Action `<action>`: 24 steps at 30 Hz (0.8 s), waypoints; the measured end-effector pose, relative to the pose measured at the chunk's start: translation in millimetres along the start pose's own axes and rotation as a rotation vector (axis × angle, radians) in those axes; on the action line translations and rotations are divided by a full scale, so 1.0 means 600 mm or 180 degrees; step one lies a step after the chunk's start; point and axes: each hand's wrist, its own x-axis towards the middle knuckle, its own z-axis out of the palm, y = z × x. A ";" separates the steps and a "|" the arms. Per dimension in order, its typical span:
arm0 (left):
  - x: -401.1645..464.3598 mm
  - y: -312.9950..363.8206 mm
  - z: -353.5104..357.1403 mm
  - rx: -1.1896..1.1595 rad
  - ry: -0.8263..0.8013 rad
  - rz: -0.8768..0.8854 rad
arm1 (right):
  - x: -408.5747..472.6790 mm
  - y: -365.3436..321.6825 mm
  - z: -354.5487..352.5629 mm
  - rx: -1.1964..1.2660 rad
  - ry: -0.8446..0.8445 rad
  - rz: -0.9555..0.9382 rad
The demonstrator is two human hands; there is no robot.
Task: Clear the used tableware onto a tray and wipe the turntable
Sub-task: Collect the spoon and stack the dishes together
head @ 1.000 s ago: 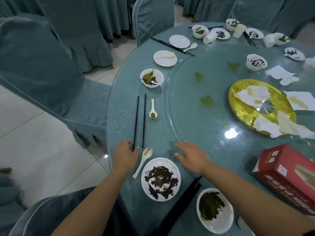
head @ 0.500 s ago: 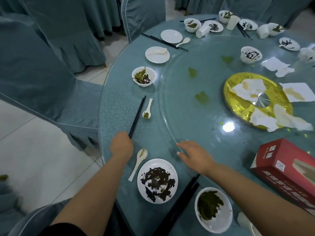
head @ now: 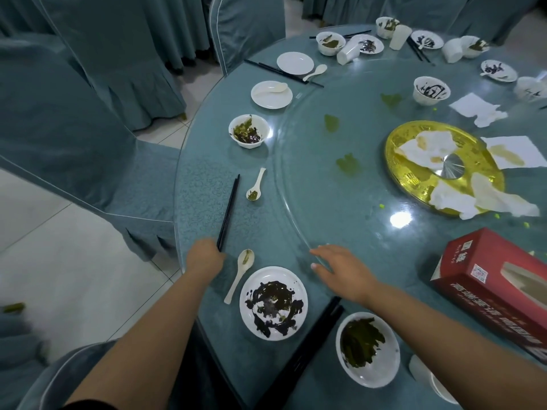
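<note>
Gripping chopsticks (head: 228,211), left hand (head: 204,258)

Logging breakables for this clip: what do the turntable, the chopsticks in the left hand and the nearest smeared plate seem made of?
Turntable: clear glass, by its glossy glare and the cloth showing through.
Chopsticks, gripped by the left hand: matte black, plastic or lacquered wood; cannot tell which.
Smeared plate: glossy white, probably glazed ceramic, possibly melamine.

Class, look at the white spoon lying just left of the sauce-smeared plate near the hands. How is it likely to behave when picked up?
The spoon looks like glazed ceramic, so probably stiff, smooth and breakable if dropped. Green residue in its bowl may smear or drip if tipped. Its curved bowl could make it rock when nudged.
</note>
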 end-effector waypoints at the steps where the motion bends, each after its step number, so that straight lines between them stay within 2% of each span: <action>1: -0.003 -0.004 0.000 -0.0023 -0.0038 0.0016 | -0.003 -0.001 0.001 0.0003 -0.0007 -0.0003; 10: -0.037 -0.035 0.007 -0.0171 -0.0090 0.0052 | -0.032 -0.014 0.008 0.0115 0.0089 -0.0073; 17: -0.107 -0.036 -0.002 -0.0616 0.0078 0.0307 | -0.061 -0.038 0.006 0.0322 0.0115 -0.0147; 24: -0.245 -0.048 0.072 -0.0516 -0.0338 0.0601 | -0.109 -0.022 0.027 0.0291 0.0089 -0.0212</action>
